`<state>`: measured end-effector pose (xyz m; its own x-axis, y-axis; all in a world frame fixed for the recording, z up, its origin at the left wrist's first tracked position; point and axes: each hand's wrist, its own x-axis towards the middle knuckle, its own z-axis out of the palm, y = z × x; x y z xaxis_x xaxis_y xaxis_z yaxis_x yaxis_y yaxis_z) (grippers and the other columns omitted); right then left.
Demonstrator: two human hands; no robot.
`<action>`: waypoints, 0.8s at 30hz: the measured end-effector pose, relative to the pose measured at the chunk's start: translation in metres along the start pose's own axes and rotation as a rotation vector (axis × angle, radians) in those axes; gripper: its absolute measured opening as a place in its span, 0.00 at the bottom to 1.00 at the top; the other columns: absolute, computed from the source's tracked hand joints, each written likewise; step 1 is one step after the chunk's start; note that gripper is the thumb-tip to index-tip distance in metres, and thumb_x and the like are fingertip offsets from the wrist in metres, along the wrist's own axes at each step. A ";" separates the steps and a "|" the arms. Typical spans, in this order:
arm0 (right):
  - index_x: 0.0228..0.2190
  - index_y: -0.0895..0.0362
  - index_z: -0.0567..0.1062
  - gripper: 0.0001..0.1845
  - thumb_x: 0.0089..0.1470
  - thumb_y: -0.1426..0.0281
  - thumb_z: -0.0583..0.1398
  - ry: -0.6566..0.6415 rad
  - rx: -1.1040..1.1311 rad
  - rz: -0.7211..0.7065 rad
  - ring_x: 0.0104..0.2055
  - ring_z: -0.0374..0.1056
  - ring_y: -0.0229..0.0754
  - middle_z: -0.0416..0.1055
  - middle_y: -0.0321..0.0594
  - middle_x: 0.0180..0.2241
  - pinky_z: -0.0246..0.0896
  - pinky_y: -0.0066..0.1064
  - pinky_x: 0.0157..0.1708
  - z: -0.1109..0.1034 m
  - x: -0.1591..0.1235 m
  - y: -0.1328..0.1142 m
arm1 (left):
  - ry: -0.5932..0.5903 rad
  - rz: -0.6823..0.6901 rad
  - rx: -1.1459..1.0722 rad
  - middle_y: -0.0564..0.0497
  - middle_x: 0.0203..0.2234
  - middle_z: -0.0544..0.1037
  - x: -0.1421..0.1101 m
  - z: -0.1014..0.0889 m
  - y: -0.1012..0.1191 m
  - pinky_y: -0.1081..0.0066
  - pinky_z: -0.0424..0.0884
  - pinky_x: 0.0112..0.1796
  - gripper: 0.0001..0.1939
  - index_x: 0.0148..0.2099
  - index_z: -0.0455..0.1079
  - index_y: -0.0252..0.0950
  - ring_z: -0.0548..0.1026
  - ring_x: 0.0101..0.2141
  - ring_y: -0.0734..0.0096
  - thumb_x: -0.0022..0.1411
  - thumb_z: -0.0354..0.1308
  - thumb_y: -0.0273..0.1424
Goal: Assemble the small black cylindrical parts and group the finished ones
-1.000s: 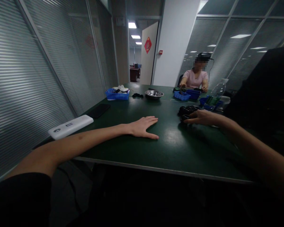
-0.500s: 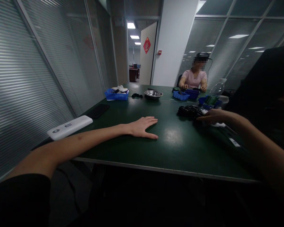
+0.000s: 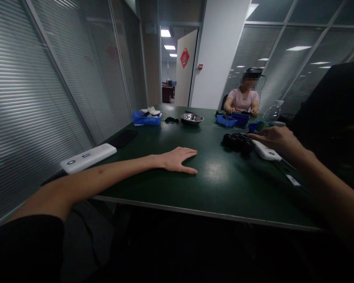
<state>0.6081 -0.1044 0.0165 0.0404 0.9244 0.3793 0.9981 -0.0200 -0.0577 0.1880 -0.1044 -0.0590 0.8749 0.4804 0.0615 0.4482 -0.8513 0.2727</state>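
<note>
My left hand [image 3: 178, 159] lies flat on the green table [image 3: 212, 184], palm down and fingers spread, holding nothing. My right hand [image 3: 273, 138] hovers just above the table at the right. Its fingers stretch out to the left and nothing shows in them. It is just right of a pile of small black parts [image 3: 237, 141]. A white flat device [image 3: 266, 151] lies on the table under that hand.
A white power bank [image 3: 88, 157] and a black phone [image 3: 124, 137] lie by the left edge. Farther back stand a blue tray [image 3: 146, 118], a metal bowl [image 3: 191, 118], more blue trays [image 3: 227, 120] and a plastic bottle [image 3: 270, 114]. A person [image 3: 243, 99] sits at the far end.
My right hand has lifted off the black parts and drawn back to the right, uncovering the white device. My left hand has stayed flat in place.
</note>
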 end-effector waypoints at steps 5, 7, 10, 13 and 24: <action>0.57 0.56 0.73 0.28 0.68 0.50 0.51 0.141 0.184 -0.391 0.52 0.72 0.51 0.74 0.50 0.52 0.66 0.43 0.54 0.013 -0.039 -0.082 | 0.012 0.012 0.001 0.41 0.72 0.52 0.000 0.000 0.000 0.51 0.46 0.68 0.48 0.74 0.49 0.36 0.50 0.71 0.49 0.65 0.50 0.62; 0.66 0.56 0.62 0.32 0.68 0.53 0.53 0.028 0.329 -0.646 0.65 0.61 0.53 0.63 0.52 0.64 0.58 0.48 0.65 0.028 -0.059 -0.115 | 0.024 0.040 0.006 0.40 0.72 0.54 0.000 0.001 0.001 0.50 0.47 0.68 0.45 0.73 0.51 0.35 0.51 0.71 0.50 0.66 0.50 0.59; 0.72 0.48 0.47 0.40 0.67 0.52 0.55 -0.263 0.441 -0.909 0.75 0.43 0.54 0.43 0.44 0.74 0.45 0.54 0.71 0.046 -0.082 -0.149 | 0.033 0.165 0.013 0.40 0.68 0.63 0.001 0.001 0.002 0.53 0.52 0.67 0.35 0.69 0.61 0.35 0.59 0.68 0.54 0.71 0.49 0.53; 0.73 0.47 0.41 0.43 0.67 0.52 0.56 -0.426 0.466 -0.937 0.76 0.36 0.54 0.37 0.42 0.75 0.39 0.56 0.72 0.052 -0.090 -0.160 | 0.020 0.237 0.017 0.41 0.64 0.69 0.001 0.001 0.003 0.55 0.57 0.65 0.30 0.66 0.66 0.35 0.65 0.65 0.56 0.73 0.48 0.50; 0.72 0.49 0.43 0.44 0.66 0.54 0.58 -0.421 0.493 -0.916 0.75 0.39 0.54 0.39 0.43 0.75 0.41 0.55 0.72 0.053 -0.086 -0.158 | 0.033 0.216 -0.034 0.39 0.62 0.71 0.000 0.002 0.003 0.54 0.58 0.64 0.31 0.63 0.68 0.33 0.67 0.62 0.53 0.71 0.51 0.51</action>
<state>0.4448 -0.1608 -0.0564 -0.8115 0.5698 0.1295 0.5122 0.8003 -0.3117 0.1894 -0.1070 -0.0600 0.9431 0.2950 0.1531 0.2445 -0.9278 0.2817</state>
